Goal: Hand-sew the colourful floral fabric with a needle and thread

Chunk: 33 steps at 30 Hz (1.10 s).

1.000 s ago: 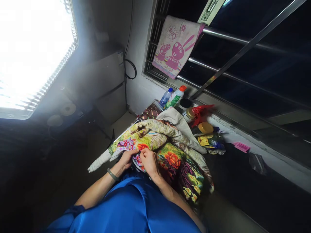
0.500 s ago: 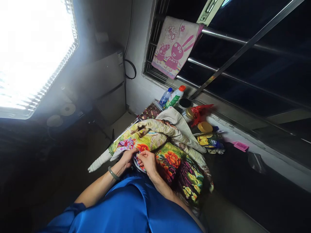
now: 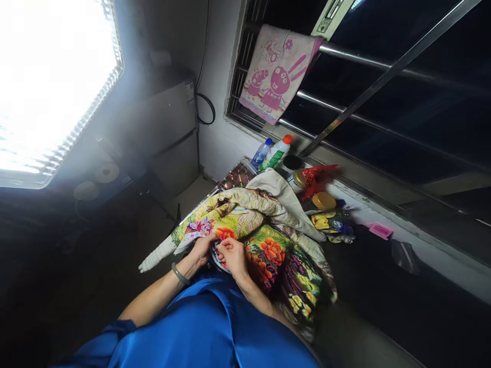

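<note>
A large floral embroidered cloth (image 3: 268,240) lies bunched across my lap and the dark table. My left hand (image 3: 201,248), with a green bracelet on the wrist, grips the cloth's near edge with curled fingers. Close beside it, my right hand (image 3: 232,254) is closed in a pinch over a pink and red flower patch; what it pinches is too small to name. The two hands almost touch. My blue garment (image 3: 207,327) fills the bottom of the view.
Along the window sill stand two plastic bottles (image 3: 274,152), a jar, a red bag (image 3: 318,176), a yellow lid (image 3: 324,201) and a pink card (image 3: 381,231). A pink cartoon towel (image 3: 276,71) hangs on the window bars. A bright lamp (image 3: 49,76) glares at upper left.
My right hand has drawn back slightly toward me and to the left, closer to my left hand. The cloth and my left hand stay in place.
</note>
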{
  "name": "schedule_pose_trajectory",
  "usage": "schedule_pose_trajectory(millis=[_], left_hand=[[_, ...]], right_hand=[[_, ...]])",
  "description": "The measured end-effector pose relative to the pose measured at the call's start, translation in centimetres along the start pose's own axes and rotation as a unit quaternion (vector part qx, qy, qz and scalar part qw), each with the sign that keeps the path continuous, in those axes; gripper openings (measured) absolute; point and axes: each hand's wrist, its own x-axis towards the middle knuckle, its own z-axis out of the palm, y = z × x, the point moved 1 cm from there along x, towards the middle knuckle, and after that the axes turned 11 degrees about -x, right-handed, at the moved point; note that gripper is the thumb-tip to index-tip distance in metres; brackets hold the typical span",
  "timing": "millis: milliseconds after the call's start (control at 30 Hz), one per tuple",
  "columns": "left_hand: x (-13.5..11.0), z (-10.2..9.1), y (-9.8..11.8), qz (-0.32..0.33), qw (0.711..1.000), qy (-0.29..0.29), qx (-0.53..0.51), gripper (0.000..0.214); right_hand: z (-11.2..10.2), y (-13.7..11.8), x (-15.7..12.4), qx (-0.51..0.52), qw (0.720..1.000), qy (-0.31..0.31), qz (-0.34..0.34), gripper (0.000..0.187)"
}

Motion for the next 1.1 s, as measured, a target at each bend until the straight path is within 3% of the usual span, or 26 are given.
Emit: schedule_pose_trajectory(millis=[333, 500, 667, 800, 900, 1100], left_hand=[[-0.1, 0.4, 0.1, -0.014, 1.000, 0.017, 0.011, 0.007], [0.1, 0.3, 0.0, -0.019, 1.000, -0.005, 0.004, 0.007], [0.3, -0.6, -0.1, 0.015, 0.997, -0.067, -0.026, 0.018], [0.2, -1.4, -0.1, 0.010, 0.995, -0.083, -0.048, 0.034], [0.1, -1.5, 0.0, 0.005, 0.995, -0.087, -0.056, 0.039], [0.0, -1.2, 0.2, -0.004, 0.995, -0.080, -0.061, 0.042]], right_hand=[[0.2, 0.4, 0.0, -0.010, 1.000, 0.020, -0.010, 0.025], [0.1, 0.2, 0.4, 0.018, 0.999, 0.041, -0.004, 0.028], [-1.1, -0.8, 1.4, -0.047, 0.991, 0.051, -0.112, 0.026], [-1.8, -1.2, 2.7, -0.116, 0.981, 0.000, -0.153, 0.016], [-2.0, -1.3, 3.5, -0.083, 0.986, -0.023, -0.140, 0.019], [-2.3, -2.0, 4.3, 0.006, 0.993, 0.005, -0.115, 0.031]])
